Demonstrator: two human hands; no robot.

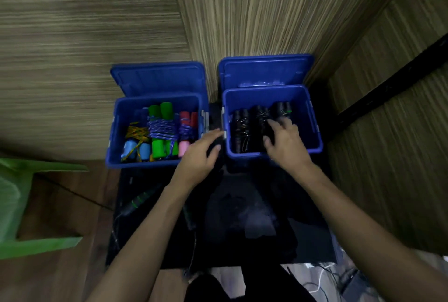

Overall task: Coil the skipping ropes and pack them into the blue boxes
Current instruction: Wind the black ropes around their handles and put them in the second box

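Two blue boxes, lids open, on a black table
Left box (116, 132): coloured coiled skipping ropes (160, 129). Right box (312, 129): black coiled ropes (244, 127), right hand (284, 143) spread on them; left hand (201, 153) relaxed, empty, between boxes

so there's a green plastic chair (14, 207) off to the left, sitting on brown wood floor (60, 277); striped wood-grain wall panels (254, 10) fill the back and right side; a dark table (303, 241) sits in the middle; tangled cables (322, 277) bottom right — pretty blurry
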